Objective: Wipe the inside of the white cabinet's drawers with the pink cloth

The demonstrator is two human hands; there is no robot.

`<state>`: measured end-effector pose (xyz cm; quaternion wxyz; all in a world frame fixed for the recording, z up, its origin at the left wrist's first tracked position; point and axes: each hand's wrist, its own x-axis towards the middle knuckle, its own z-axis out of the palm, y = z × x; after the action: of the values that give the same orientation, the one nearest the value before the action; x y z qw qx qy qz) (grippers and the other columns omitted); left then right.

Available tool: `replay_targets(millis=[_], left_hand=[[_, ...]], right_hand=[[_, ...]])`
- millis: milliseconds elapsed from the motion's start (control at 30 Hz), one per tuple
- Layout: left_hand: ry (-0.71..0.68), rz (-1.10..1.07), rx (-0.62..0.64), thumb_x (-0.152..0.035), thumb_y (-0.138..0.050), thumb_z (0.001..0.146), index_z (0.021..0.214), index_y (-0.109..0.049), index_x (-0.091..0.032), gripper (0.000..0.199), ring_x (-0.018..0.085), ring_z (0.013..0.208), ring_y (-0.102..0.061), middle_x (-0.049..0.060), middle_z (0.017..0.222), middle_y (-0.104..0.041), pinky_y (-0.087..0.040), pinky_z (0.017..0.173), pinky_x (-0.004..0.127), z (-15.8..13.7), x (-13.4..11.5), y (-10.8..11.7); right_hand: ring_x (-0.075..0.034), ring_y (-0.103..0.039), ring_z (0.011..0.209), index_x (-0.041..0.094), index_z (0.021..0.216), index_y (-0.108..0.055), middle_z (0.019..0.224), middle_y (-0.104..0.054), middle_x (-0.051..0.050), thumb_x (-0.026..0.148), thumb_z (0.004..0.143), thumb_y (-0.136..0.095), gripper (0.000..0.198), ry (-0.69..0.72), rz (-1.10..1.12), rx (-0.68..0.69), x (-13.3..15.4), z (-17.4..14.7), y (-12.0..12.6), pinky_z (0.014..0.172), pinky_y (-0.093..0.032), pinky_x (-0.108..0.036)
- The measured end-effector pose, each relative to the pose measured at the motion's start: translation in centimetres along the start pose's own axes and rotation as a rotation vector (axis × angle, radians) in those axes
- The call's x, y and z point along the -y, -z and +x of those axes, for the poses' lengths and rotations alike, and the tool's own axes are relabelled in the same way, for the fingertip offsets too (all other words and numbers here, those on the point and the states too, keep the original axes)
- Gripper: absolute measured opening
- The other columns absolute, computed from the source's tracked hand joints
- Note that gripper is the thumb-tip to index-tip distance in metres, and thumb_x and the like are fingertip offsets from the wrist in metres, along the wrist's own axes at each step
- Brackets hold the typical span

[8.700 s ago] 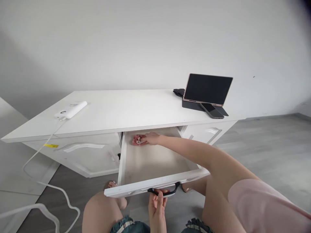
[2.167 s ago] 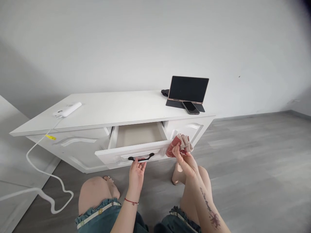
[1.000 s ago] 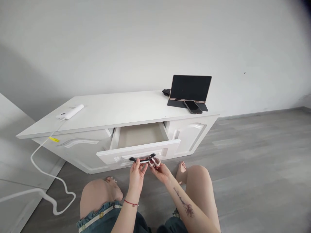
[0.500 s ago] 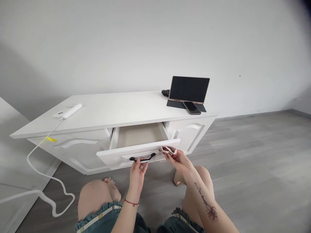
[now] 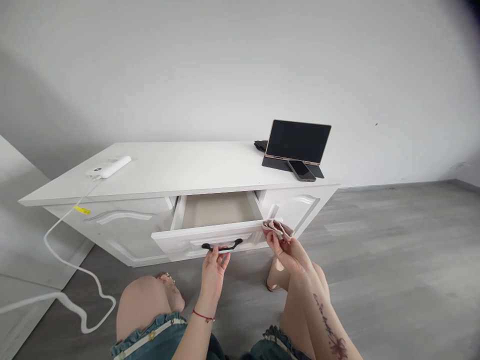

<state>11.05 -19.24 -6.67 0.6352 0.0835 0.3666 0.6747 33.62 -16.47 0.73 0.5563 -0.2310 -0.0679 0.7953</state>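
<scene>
A white drawer (image 5: 176,240) stands pulled out from the middle of the white cabinet (image 5: 180,172); its beige bottom shows bare. My left hand (image 5: 213,270) is closed on the drawer's black handle (image 5: 222,246), gripping it from below. In my right hand (image 5: 287,254) is a folded cloth (image 5: 279,229), pale with reddish parts, pinched between fingers and thumb. The cloth sits at the right end of the drawer front, covering its upper corner. Whether it presses on the wood I cannot tell.
On the cabinet top, a tablet (image 5: 299,141) stands on a dark stand with a phone (image 5: 302,171) before it. Behind lies a black bundled item (image 5: 260,145). A white device (image 5: 110,168) at left trails a white cable (image 5: 62,267) to the floor. My knees flank the drawer.
My right hand with the cloth has moved right along the drawer front to its end corner. My left hand stays on the handle. The view has shifted slightly.
</scene>
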Motion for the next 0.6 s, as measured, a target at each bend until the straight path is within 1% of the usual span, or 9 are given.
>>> replay_targets(millis=[133,233,300,400,500,600], left_hand=[[-0.019,0.009,-0.017,-0.033,-0.077,0.072,0.079,-0.064,-0.019,0.02,0.011,0.078,-0.066,0.003,0.086,-0.069,-0.054,0.092,0.036,0.0,0.1,0.0],[-0.02,-0.011,-0.016,-0.032,-0.077,0.073,0.075,-0.062,-0.019,0.02,0.011,0.075,-0.066,0.002,0.082,-0.068,-0.055,0.089,0.034,-0.1,0.2,-0.1],[-0.022,-0.032,-0.017,-0.03,-0.077,0.072,0.073,-0.061,-0.019,0.02,0.011,0.074,-0.066,0.001,0.08,-0.067,-0.056,0.087,0.033,-0.2,0.1,-0.3],[-0.024,-0.046,-0.009,-0.028,-0.078,0.072,0.074,-0.061,-0.019,0.019,0.011,0.072,-0.066,-0.001,0.077,-0.067,-0.057,0.086,0.033,-0.4,0.0,-0.5],[-0.032,-0.055,-0.017,-0.027,-0.078,0.071,0.074,-0.061,-0.019,0.019,0.009,0.068,-0.064,-0.002,0.076,-0.067,-0.057,0.083,0.031,-0.3,-0.1,-0.6],[-0.031,-0.041,-0.023,-0.027,-0.078,0.071,0.072,-0.061,-0.018,0.02,0.01,0.071,-0.065,-0.001,0.077,-0.068,-0.057,0.082,0.032,0.0,-0.2,-0.5]], right_hand=[[-0.011,-0.065,0.102,0.018,0.105,-0.065,0.115,-0.067,-0.009,0.008,0.084,-0.048,0.028,-0.047,0.032,-0.044,-0.6,-0.3,-1.6,0.075,-0.058,-0.016],[-0.013,-0.064,0.107,0.019,0.102,-0.066,0.116,-0.067,-0.008,0.004,0.08,-0.053,0.03,-0.006,-0.024,-0.022,-1.6,0.1,-2.8,0.079,-0.058,-0.017],[-0.015,-0.062,0.112,0.02,0.101,-0.067,0.117,-0.067,-0.007,0.001,0.076,-0.055,0.033,0.03,-0.047,0.011,-2.7,0.6,-3.4,0.082,-0.058,-0.019],[-0.017,-0.06,0.116,0.021,0.102,-0.067,0.117,-0.067,-0.006,0.0,0.074,-0.054,0.037,0.016,-0.055,0.054,-5.1,1.7,-4.4,0.084,-0.058,-0.023],[-0.016,-0.062,0.112,0.02,0.103,-0.066,0.114,-0.067,-0.006,-0.001,0.074,-0.052,0.038,-0.055,-0.006,0.061,-6.8,2.3,-5.5,0.083,-0.058,-0.022],[-0.012,-0.063,0.107,0.014,0.107,-0.064,0.116,-0.065,-0.009,-0.004,0.072,-0.049,0.042,-0.217,0.13,0.074,-6.4,2.3,-5.8,0.082,-0.057,-0.018]])
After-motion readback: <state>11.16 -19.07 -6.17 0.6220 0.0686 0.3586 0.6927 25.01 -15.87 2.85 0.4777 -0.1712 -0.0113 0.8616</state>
